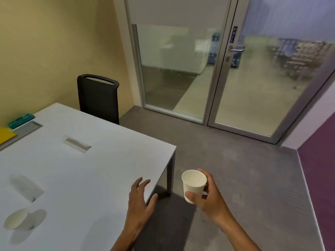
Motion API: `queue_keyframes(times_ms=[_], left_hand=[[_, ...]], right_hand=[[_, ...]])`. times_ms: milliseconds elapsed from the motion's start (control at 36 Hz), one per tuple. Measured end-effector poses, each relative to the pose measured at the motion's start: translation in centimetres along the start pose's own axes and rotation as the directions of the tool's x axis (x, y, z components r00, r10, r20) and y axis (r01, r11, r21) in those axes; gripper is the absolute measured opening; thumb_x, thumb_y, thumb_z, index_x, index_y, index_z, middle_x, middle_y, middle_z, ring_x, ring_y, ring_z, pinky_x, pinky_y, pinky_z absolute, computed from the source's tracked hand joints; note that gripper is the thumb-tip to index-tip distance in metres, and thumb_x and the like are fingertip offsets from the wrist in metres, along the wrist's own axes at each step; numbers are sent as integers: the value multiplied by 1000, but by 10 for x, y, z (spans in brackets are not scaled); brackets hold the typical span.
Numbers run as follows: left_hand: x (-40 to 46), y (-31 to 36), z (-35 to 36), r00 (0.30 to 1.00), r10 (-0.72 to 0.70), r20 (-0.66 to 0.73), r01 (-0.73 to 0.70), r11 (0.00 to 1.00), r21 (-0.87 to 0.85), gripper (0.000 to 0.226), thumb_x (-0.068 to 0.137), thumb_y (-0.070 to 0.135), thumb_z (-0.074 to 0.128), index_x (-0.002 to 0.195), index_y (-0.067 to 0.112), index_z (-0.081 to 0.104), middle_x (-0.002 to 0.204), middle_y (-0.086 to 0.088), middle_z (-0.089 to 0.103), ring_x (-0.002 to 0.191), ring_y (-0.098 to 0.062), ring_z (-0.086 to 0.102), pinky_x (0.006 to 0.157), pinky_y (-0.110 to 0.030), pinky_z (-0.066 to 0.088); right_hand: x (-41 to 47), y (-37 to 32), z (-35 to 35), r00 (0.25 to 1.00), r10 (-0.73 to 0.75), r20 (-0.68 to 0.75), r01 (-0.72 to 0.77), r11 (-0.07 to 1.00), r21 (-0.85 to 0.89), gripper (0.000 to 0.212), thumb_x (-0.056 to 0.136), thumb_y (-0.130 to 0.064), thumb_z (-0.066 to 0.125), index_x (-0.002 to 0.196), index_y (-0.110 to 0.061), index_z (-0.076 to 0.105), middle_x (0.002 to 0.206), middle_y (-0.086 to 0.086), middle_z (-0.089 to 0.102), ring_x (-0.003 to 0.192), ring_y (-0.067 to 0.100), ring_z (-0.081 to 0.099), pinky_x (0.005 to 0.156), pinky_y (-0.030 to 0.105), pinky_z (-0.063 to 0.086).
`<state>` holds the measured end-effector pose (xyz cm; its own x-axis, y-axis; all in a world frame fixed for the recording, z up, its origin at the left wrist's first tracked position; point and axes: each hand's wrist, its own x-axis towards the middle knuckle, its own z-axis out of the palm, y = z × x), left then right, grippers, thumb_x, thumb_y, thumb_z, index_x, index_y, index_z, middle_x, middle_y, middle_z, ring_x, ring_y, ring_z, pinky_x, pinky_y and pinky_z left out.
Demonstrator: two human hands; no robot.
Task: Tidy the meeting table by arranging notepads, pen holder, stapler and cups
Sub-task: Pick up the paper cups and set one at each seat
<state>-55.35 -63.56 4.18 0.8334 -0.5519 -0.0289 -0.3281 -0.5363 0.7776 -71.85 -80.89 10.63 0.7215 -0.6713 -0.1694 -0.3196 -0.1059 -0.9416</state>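
Held off the tabletop (90, 169) edge in the right hand's (208, 198) curled fingers (193, 195), the paper cup (194, 183) could have crumpled or dropped to the floor (235, 160), the left hand (140, 201) spread and holding nothing.

The only text that can be read is the word "PULL", in pale capital letters set one below the other on a narrow dark sign (234, 34). The sign is stuck upright on the glass of the door (262, 78), close to its left frame and just above the metal handle (236, 48). Blue shapes seen through the glass left of the sign are too blurred to read.
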Motion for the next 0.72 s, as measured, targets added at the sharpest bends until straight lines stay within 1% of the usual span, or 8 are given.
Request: queue_keyframes(times_ms=[83,194,306,361,417,528,639,722], left_hand=[[12,19,12,997,-55,-62,55,998,-3,54,91,43,67,139,40,42,161,9,23,145,-16,31,117,-41,31],[26,52,24,982,-137,-132,136,991,-11,56,93,43,64,143,36,39,163,8,20,147,-15,27,120,-42,27],[38,77,30,957,-205,-205,202,979,-36,57,93,42,64,144,36,39,163,8,20,147,-15,26,122,-43,26],[41,83,32,945,-234,-230,230,972,-45,57,94,42,63,144,35,38,163,8,20,147,-15,27,122,-42,27],[43,83,33,933,-258,-250,255,966,-45,56,94,41,62,144,34,38,162,7,21,147,-15,27,122,-41,27],[50,73,32,898,-312,-311,310,949,-57,54,94,40,63,142,35,39,161,6,25,146,-15,29,122,-45,27],[66,50,26,829,-391,-399,410,911,-41,56,93,43,64,143,36,40,160,6,27,145,-17,31,121,-43,25],[81,25,19,784,-438,-440,470,882,-40,59,92,45,63,145,36,39,161,7,27,146,-18,30,120,-42,24]], right_hand=[[36,3,-17,994,-64,93,63,998,14,73,78,-40,84,131,-52,35,133,-17,49,123,15,52,96,31,55],[83,-1,-39,979,-79,189,78,997,14,79,78,-34,85,137,-46,34,133,-13,50,123,18,52,99,38,54],[126,-11,-56,954,-108,280,108,994,14,77,78,-33,86,133,-52,35,124,-23,49,116,14,54,84,24,53],[146,-15,-60,940,-131,316,132,991,19,76,79,-32,85,130,-56,35,122,-26,49,113,11,54,79,20,51],[162,-19,-60,927,-143,345,147,989,15,77,79,-30,85,131,-54,35,123,-26,49,112,10,53,83,24,52],[195,-30,-46,888,-161,431,175,985,7,79,80,-29,85,136,-50,34,123,-25,49,117,13,52,95,37,54],[227,-39,-14,842,-169,513,198,980,-2,86,79,-31,85,144,-45,31,129,-11,51,116,15,54,95,38,55],[250,-46,18,805,-182,565,223,975,-3,91,79,-31,86,148,-43,28,131,-10,50,117,16,55,93,34,55]])
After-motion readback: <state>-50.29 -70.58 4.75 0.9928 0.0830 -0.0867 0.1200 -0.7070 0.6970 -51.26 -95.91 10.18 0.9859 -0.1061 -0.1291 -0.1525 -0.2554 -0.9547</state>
